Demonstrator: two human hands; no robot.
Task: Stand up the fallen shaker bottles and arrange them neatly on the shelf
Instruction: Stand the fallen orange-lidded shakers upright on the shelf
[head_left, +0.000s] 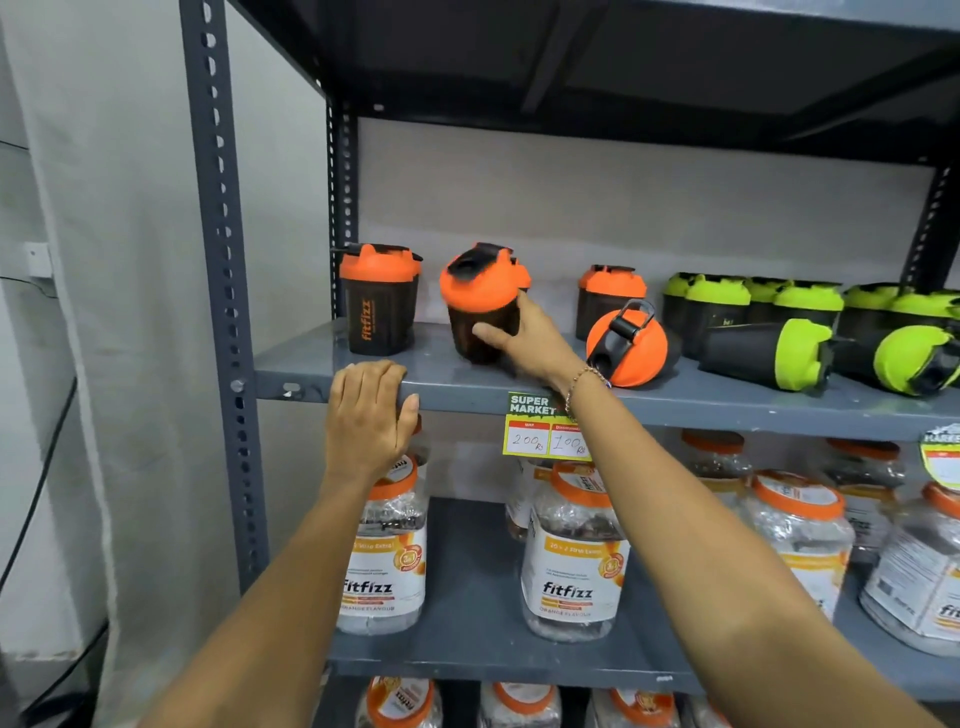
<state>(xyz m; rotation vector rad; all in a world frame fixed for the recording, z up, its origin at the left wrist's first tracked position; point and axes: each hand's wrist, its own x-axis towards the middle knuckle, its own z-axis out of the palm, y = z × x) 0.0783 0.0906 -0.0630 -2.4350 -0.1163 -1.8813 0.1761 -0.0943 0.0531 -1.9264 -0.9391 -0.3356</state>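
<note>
On the grey shelf (467, 387) my right hand (524, 338) grips a black shaker bottle with an orange lid (480, 296), tilted towards me, its base on the shelf. An upright orange-lidded shaker (376, 301) stands at the shelf's left end. Another upright one (610, 296) stands behind a fallen orange-lidded shaker (628, 345) lying with its lid facing me. Two green-lidded shakers (769, 353) (914, 361) lie on their sides at the right, in front of a row of upright green-lidded ones (810, 301). My left hand (371, 410) rests over the shelf's front edge.
A yellow price tag (545, 431) hangs from the shelf edge. Clear jars with orange lids (574, 551) fill the shelf below and the one under it. The perforated upright post (223, 291) bounds the left side; another shelf board (623, 62) sits overhead.
</note>
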